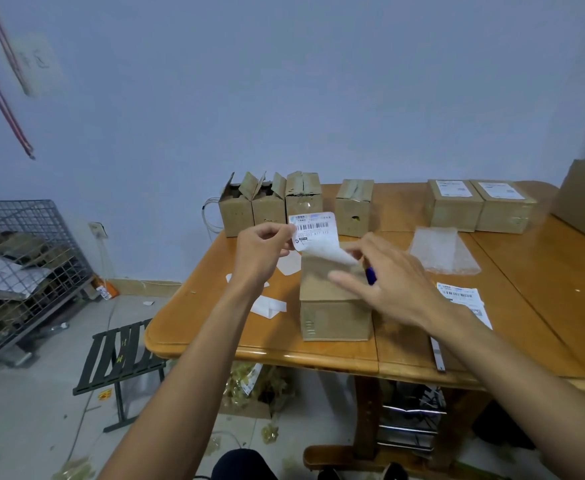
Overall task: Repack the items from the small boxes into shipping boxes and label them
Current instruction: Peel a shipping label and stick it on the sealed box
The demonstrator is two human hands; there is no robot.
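One label (313,230): left hand (263,249) pinches edge, right hand (391,282) seemingly corner.

Bench (187,317), passage survey.
- Centre: upright cardboard box (334,313) blocks the middle. The left hand (261,251) and right hand (395,282), holding a label (313,230), fill the air above it.
- Near left: bare wood, flat paper scraps (268,306) only.
- Far left: three small boxes (268,209), some flaps up, wall the far edge.
- Far centre: single small box (353,213), gaps either side.
- Far right: two labelled boxes (478,209), touching.
- Right: bubble wrap (443,251) and label sheets (464,299), both flat.
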